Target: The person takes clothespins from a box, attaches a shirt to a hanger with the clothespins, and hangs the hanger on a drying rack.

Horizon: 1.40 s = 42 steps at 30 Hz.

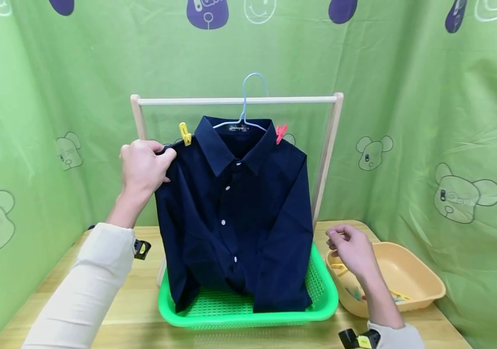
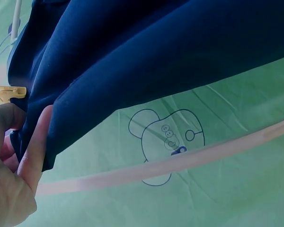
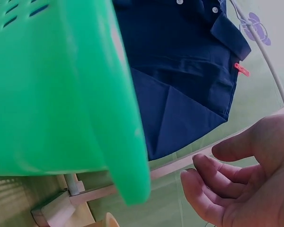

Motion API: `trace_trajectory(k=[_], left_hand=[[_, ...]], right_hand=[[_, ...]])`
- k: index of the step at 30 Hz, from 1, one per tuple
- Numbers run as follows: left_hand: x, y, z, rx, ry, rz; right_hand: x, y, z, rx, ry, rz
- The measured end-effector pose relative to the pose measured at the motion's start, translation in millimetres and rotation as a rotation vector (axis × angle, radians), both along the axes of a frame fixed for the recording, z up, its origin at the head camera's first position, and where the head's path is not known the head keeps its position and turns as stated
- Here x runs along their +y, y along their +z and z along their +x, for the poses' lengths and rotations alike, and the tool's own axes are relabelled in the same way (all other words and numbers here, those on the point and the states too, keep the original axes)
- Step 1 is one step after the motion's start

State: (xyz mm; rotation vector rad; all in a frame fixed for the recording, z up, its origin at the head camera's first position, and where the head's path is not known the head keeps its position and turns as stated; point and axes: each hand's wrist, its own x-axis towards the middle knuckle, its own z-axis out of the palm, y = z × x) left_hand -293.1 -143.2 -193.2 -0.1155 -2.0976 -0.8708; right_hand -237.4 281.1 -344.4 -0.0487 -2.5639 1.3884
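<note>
A dark navy shirt [image 1: 244, 213] hangs on a light blue hanger [image 1: 244, 104] hooked over the white rod of a wooden rack. My left hand [image 1: 143, 164] pinches the shirt's shoulder on the left side, thumb and fingers on the cloth. Close by that hand a yellow clothespin [image 1: 185, 134] clips the shoulder near the collar. On the other shoulder sits a red clothespin [image 1: 281, 134]. My right hand [image 1: 355, 249], fingers loosely curled around nothing, hovers over the near-left side of an orange basin [image 1: 410, 271]. In the right wrist view its fingers [image 3: 206, 182] hold nothing.
Under the shirt stands a green basket [image 1: 248, 319], the shirt's lower part and sleeve ends hanging into it. Several clothespins [image 1: 398, 294] lie in the basin. The rack's rod [image 1: 301, 100] spans the back between wooden posts. Green curtains [image 1: 405, 97] surround the wooden table [image 1: 131, 300].
</note>
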Motion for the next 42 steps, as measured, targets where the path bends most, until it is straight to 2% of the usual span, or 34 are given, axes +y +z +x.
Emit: trace_trajectory(k=[6, 11, 16, 21, 27, 33, 42], left_hand=[[6.3, -5.1, -2.7, -0.012, -0.07, -0.018], [9.9, -7.0, -4.8, 0.01, -0.066, -0.091], [12.6, -11.7, -7.6, 0.015, -0.077, -0.128], [13.7, -18.8, -10.1, 0.007, -0.103, -0.125], [13.7, -30.1, -12.8, 0.039, -0.125, -0.145], [14.0, -41.3, -13.1, 0.035, -0.102, -0.163], [9.7, -45.6, -7.2, -0.036, -0.082, -0.186]], right_hand=[[0, -2.1, 0.7, 0.028, -0.024, 0.127], [-1, -5.8, -3.4, 0.044, -0.046, 0.257], [-3, -9.2, -5.3, -0.001, -0.037, 0.351], [-4, -11.6, -5.5, -0.027, -0.044, 0.366], [-4, -13.6, -6.4, -0.013, -0.054, 0.378], [-4, -14.5, -5.6, 0.002, -0.052, 0.379], [-1, -13.5, -2.0, 0.026, -0.072, 0.369]])
